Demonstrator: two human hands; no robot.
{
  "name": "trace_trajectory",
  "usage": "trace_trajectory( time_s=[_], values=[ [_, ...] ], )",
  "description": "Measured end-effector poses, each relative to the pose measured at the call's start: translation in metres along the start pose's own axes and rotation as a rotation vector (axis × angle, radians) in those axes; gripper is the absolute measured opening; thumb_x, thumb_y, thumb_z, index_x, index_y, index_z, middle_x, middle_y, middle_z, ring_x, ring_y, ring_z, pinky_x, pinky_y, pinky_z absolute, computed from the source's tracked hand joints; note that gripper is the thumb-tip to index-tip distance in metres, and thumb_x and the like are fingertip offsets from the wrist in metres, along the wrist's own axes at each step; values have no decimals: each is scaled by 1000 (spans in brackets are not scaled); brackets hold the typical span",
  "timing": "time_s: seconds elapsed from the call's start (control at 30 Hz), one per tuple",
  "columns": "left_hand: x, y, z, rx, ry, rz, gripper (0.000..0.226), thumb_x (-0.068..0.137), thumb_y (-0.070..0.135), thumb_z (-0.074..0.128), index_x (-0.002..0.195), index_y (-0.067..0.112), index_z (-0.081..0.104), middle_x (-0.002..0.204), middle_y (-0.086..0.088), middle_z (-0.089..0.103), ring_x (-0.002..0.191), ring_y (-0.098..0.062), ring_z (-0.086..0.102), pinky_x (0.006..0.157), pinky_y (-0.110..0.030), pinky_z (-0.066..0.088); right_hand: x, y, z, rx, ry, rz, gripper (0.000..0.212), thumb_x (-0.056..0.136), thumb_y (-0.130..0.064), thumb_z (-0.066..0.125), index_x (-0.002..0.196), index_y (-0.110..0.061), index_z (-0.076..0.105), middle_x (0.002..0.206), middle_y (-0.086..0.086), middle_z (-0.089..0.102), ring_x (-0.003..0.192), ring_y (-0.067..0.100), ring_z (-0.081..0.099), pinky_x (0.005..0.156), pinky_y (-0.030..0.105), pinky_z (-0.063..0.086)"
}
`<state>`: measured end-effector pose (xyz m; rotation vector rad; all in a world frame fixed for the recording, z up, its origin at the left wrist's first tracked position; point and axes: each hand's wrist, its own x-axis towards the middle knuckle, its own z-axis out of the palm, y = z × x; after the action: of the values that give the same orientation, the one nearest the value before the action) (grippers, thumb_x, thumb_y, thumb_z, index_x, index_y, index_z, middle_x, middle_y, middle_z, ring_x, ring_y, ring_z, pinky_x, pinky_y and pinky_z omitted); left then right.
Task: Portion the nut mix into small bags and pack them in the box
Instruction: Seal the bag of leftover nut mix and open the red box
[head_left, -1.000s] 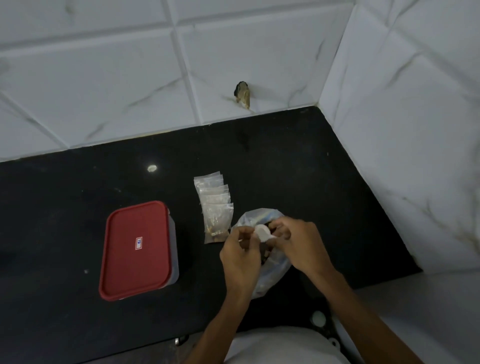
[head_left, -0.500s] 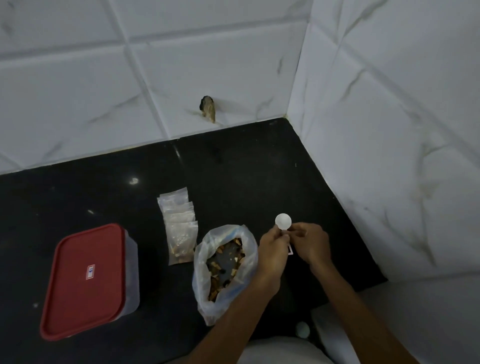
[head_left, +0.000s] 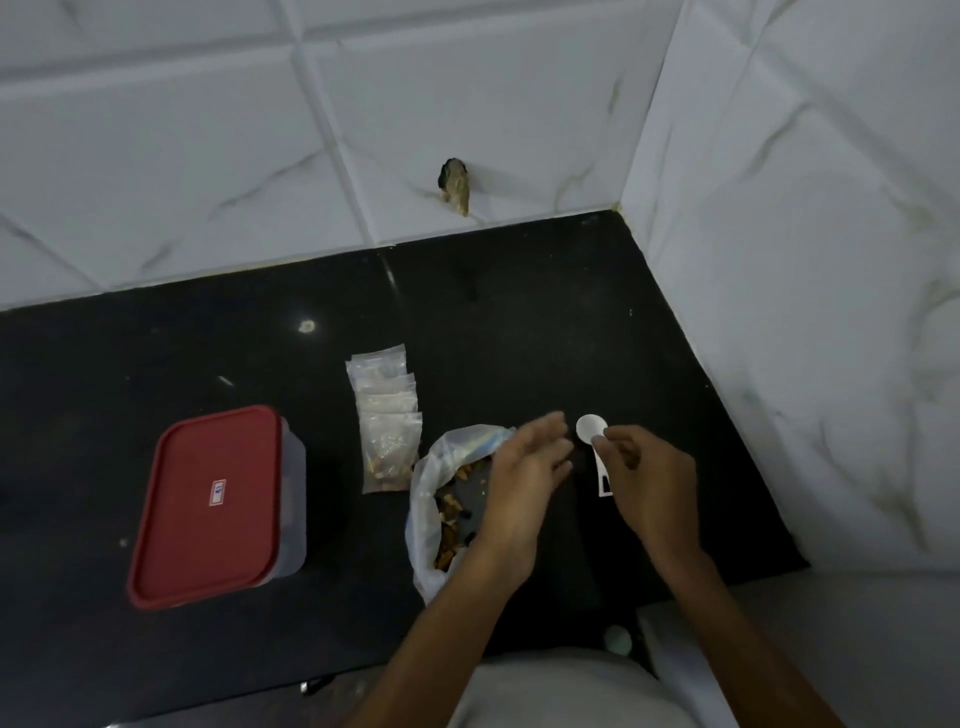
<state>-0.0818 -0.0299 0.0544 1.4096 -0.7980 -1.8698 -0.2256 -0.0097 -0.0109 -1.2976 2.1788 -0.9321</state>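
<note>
Spillage is the first danger here, says the first speaker. The bag of nut mix (head_left: 448, 501) lies open near the front edge of the worktop (head_left: 519, 322), and its mouth is slack. The left hand (head_left: 519, 483) hangs over the bag's right rim, fingers straight and loosely together, holding nothing. If this hand brushes the thin film, the mouth can fold shut or the bag can tip, and the pieces scatter over the dark, polished stone.

And the spoon? asks the second.

The right hand (head_left: 649, 483) pinches the white spoon (head_left: 591, 430) by its flat handle between thumb and fingertips, just right of the bag, the first answers. Its bowl is round and shallow and looks empty. A heaped scoop would probably lose nuts on the way.

The second points to the small bags (head_left: 387, 415), an overlapping row of clear, crinkled pouches just behind and to the left of the big bag. Their mouths are narrow and no hand holds one open, so a pour can miss if the film sticks together. The nearest pouch seems to contain some nuts.

The box (head_left: 208, 504) stands toward the front left of the worktop, well apart from both hands, the first adds. It is rectangular with rounded corners, cloudy plastic walls and a smooth red lid, which is closed. Nothing can go in until it is opened.
</note>
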Motion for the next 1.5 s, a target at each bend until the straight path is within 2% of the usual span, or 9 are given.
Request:
trace_trajectory(
  time_s=[0.13, 0.27, 0.67, 0.83, 0.93, 1.03, 1.17, 1.33, 1.5],
  values=[
    [-14, -2, -69, 328, 234, 303, 14, 102, 9, 56, 99, 11, 69, 98, 4, 73, 86, -3, 71, 70, -17, 55, -32, -23, 7, 153, -196, 29, 21, 90, -27, 69, 110, -21, 69, 93, -15, 69, 86, -11, 63, 72, 4, 46],
    [-14, -41, -127, 674, 477, 335, 12, 94, 21, 66, 100, 31, 67, 117, 0, 61, 104, -11, 62, 86, -34, 57, -55, -26, 33, 162, -419, 219, 47, 88, -40, 69, 130, -21, 55, 106, -10, 66, 89, -2, 63, 69, 12, 48],
    [-6, -46, -153, 400, 273, 22, 23, 93, 25, 71, 114, 21, 63, 104, 1, 69, 95, -11, 68, 73, -24, 57, -58, -57, 56, 381, -344, 520, 32, 85, -25, 71, 114, -26, 57, 104, -4, 64, 93, 9, 63, 69, 23, 52],
    [-1, -34, -151, 568, 219, 122, 6, 92, 18, 71, 95, 20, 66, 91, -1, 70, 80, -9, 68, 69, -17, 56, -54, -67, 57, 186, -242, 287, 19, 86, -12, 62, 101, -23, 61, 102, 5, 65, 87, 16, 65, 74, 31, 58],
    [-6, -33, -140, 918, 285, 447, 16, 87, 13, 71, 79, 16, 58, 72, 4, 60, 60, -8, 57, 52, -15, 45, -57, -69, 61, -305, -73, -56, 39, 90, -11, 63, 128, -16, 56, 116, 5, 52, 93, 12, 59, 76, 22, 51],
    [2, -44, -137, 1057, 229, 598, 19, 84, 8, 70, 82, 14, 52, 88, -1, 54, 73, -13, 51, 63, -22, 42, -63, -74, 66, -469, -54, -138, 57, 92, -15, 64, 144, -15, 42, 125, 5, 44, 99, 13, 58, 81, 22, 52],
    [10, -34, -143, 747, 183, 359, 21, 90, 27, 74, 86, 15, 57, 91, -1, 60, 80, -10, 59, 68, -17, 48, -60, -79, 59, 46, -170, 178, 53, 91, -36, 65, 140, -26, 45, 132, -6, 44, 113, 4, 48, 87, 23, 42],
    [17, -8, -141, 323, 131, -7, 23, 102, 37, 57, 103, 16, 64, 105, -11, 71, 98, -21, 69, 90, -40, 58, -54, -72, 43, 704, -279, 715, 24, 97, -37, 55, 114, -25, 66, 114, 2, 69, 106, 17, 64, 98, 44, 49],
    [20, 12, -134, 212, -63, -243, 24, 101, 32, 61, 114, 14, 71, 111, -9, 75, 104, -22, 71, 98, -45, 57, -48, -67, 38, 630, -340, 555, 15, 95, -25, 61, 105, -23, 72, 98, -1, 76, 97, 16, 71, 89, 38, 56]
  ],
)
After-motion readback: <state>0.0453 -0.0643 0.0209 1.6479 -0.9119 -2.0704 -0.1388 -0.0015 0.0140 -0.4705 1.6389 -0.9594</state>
